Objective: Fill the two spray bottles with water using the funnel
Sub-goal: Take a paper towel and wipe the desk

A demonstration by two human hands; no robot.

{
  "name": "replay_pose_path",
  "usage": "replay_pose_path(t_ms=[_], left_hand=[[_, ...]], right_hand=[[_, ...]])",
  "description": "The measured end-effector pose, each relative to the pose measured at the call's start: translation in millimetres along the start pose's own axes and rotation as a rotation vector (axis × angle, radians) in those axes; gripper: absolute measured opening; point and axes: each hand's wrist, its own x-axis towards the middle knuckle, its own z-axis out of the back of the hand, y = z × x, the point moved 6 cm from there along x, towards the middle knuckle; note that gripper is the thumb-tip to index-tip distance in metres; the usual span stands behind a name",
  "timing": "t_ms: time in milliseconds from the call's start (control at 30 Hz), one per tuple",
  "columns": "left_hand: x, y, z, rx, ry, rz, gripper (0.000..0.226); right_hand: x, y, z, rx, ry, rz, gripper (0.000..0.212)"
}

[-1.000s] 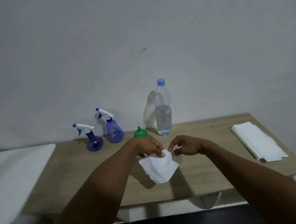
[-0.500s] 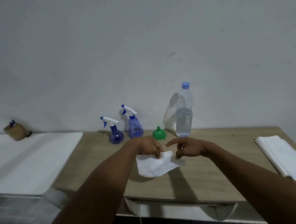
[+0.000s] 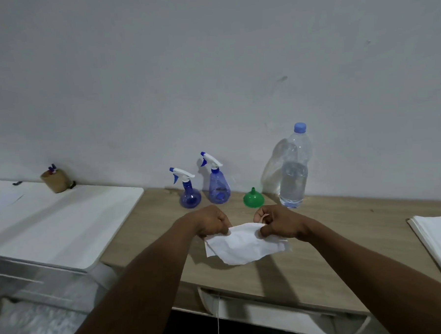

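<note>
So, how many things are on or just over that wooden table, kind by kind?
spray bottles: 2, the round spray bottle and the tall spray bottle
green funnel: 1
water bottle: 1
white tissue, pinched by the left hand and the right hand: 1
stack of white napkins: 1
total: 6

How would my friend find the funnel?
Look along the back of the light wooden table, by the wall. Between the tall clear plastic water bottle and the taller blue plastic spray bottle sits the small green plastic funnel, spout up: the only green thing.
</note>
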Motion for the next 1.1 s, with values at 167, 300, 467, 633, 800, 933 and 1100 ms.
replay_pose_path(t_ms=[167, 300, 467, 633, 800, 933, 1100], left_hand=[[4, 49, 20, -0.148, -0.12, -0.001, 0.017], [12, 101, 40, -0.226, -0.191, 0.006, 0.019], [27, 166, 65, -0.303, -0.211, 0.027, 0.017], [41, 209, 80, -0.125, -0.115, 0.007, 0.046], [57, 225, 104, -0.033, -0.235, -0.019, 0.013], [62, 215, 129, -0.006, -0.394, -0.064, 0.017], [74, 200, 147, 0.189, -0.627, -0.192, 0.017]], right_hand=[[31, 4, -20, -0.017, 0.011, -0.045, 0.015], [63, 14, -50, 0.053, -0.021, -0.109, 0.016], [119, 31, -98, 0.028, -0.003, -0.156, 0.013], [167, 43, -135, 0.035, -0.033, -0.187, 0.012], [195, 42, -143, 0.009, -0.009, -0.244, 0.013], [217, 48, -127, -0.196, -0.087, -0.179, 0.018], [231, 54, -106, -0.446, -0.443, -0.035, 0.011]])
